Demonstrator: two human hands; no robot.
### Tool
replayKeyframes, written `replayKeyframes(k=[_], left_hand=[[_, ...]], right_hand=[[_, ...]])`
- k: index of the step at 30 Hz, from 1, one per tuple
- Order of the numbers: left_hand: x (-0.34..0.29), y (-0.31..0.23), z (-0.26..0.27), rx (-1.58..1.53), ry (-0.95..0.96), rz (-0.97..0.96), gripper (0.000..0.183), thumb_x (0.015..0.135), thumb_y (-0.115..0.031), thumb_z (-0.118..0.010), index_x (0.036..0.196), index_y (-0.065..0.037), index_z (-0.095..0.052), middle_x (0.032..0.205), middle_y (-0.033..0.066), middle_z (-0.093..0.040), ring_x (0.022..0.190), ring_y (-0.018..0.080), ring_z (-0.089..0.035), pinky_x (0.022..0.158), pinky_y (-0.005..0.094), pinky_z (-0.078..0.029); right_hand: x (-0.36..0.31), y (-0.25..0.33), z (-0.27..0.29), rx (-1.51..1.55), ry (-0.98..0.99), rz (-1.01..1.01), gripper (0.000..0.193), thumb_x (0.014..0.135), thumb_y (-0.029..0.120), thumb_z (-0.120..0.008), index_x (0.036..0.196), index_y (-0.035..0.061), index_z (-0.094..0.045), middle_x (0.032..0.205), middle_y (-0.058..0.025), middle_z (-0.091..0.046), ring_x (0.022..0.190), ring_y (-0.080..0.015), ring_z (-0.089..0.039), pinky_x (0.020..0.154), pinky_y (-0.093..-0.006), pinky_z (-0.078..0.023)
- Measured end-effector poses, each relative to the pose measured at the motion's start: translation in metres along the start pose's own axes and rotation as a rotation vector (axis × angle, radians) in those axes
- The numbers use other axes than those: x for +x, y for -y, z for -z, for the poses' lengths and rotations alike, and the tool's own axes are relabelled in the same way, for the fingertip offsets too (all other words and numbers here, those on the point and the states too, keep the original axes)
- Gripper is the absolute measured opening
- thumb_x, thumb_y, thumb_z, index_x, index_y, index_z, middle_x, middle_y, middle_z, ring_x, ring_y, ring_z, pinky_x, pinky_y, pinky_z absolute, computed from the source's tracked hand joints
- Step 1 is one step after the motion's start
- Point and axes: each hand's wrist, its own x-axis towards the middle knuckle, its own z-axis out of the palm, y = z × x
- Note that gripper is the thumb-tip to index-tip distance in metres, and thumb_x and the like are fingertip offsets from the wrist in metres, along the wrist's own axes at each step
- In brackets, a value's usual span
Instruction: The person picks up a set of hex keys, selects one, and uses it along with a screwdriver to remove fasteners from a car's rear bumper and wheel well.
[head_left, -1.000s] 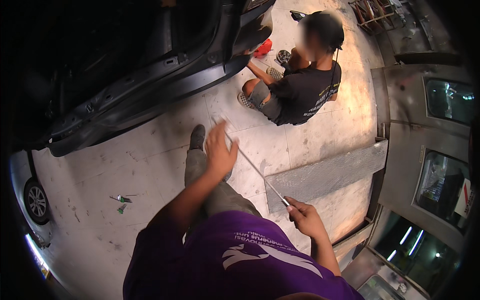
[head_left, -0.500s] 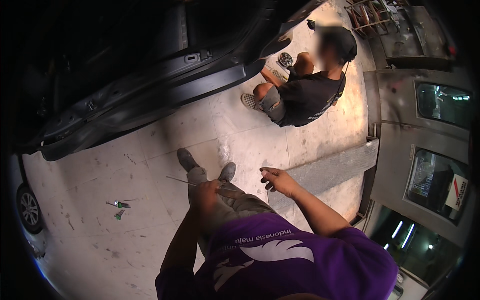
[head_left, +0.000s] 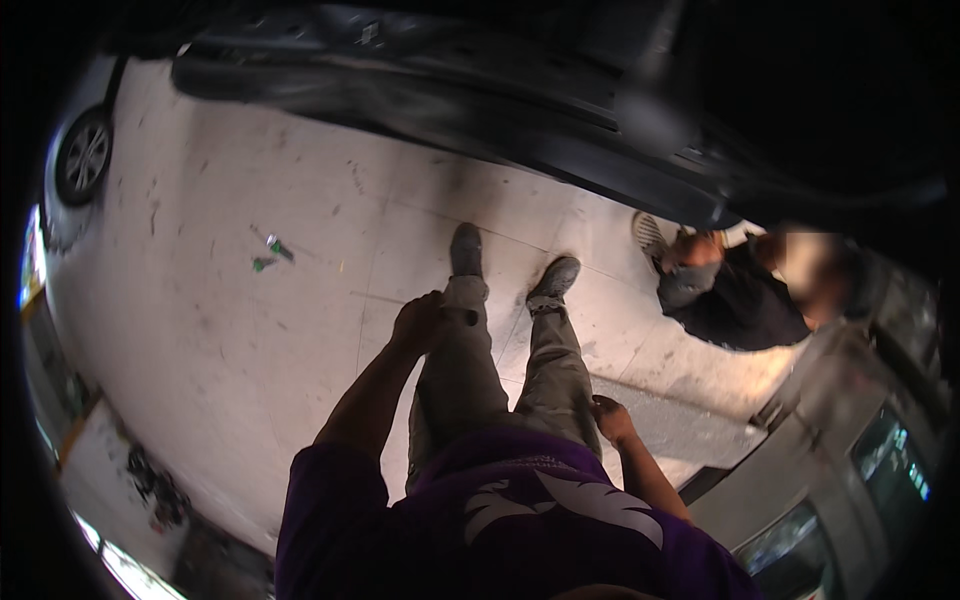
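Note:
My left hand is closed around a thin rod in front of my left knee. One end of the rod sticks out to the left of the fist, and a small dark piece shows against the trouser leg on the other side. Beside my right thigh hangs my right hand, its fingers curled in; whatever they hold, if anything, is hidden. My grey shoes stand on the pale tiled floor, just short of a dark car's lower sill.
A person in dark clothes crouches at the right beside the car. Small green-and-silver items lie on the floor at left. Another car's wheel is at far left. A flat grey panel and metal doors are on my right.
My view has swung, so the crouching person now appears lower and farther right. The right hand has dropped from out in front to beside my thigh. The left hand keeps the rod.

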Motion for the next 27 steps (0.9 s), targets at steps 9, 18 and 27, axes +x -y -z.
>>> replayKeyframes(k=[9,18,27], left_hand=[[0.076,0.054,-0.049,0.2,-0.149,0.066,0.038,0.086,-0.015,-0.058,0.121,-0.004,-0.054,0.112,0.0145,-0.063,0.112,0.0313,-0.06,0.102,0.0458,-0.042],[0.189,0.185,-0.059,0.458,-0.1,0.069,0.029,0.088,-0.021,-0.059,0.115,-0.01,-0.057,0.111,0.009,-0.063,0.112,0.0257,-0.06,0.104,0.0476,-0.04],[0.244,0.36,-0.081,0.787,-0.111,0.03,0.026,0.093,-0.027,-0.052,0.113,-0.012,-0.06,0.113,0.0074,-0.065,0.113,0.025,-0.059,0.101,0.0459,-0.04]], right_hand=[[0.118,-0.017,0.071,-0.153,-0.15,-0.04,0.061,0.089,0.041,-0.063,0.134,0.0015,-0.053,0.128,-0.0263,-0.055,0.122,-0.041,-0.052,0.103,-0.0449,-0.043],[0.218,-0.052,0.072,-0.179,-0.453,0.549,0.052,0.094,0.034,-0.052,0.124,-0.0083,-0.053,0.12,-0.0268,-0.055,0.114,-0.0435,-0.05,0.102,-0.0464,-0.038],[0.294,-0.002,0.042,-0.22,-0.858,0.527,0.054,0.099,0.036,-0.05,0.133,-0.0054,-0.048,0.132,-0.0278,-0.05,0.121,-0.0438,-0.047,0.107,-0.0486,-0.033]])
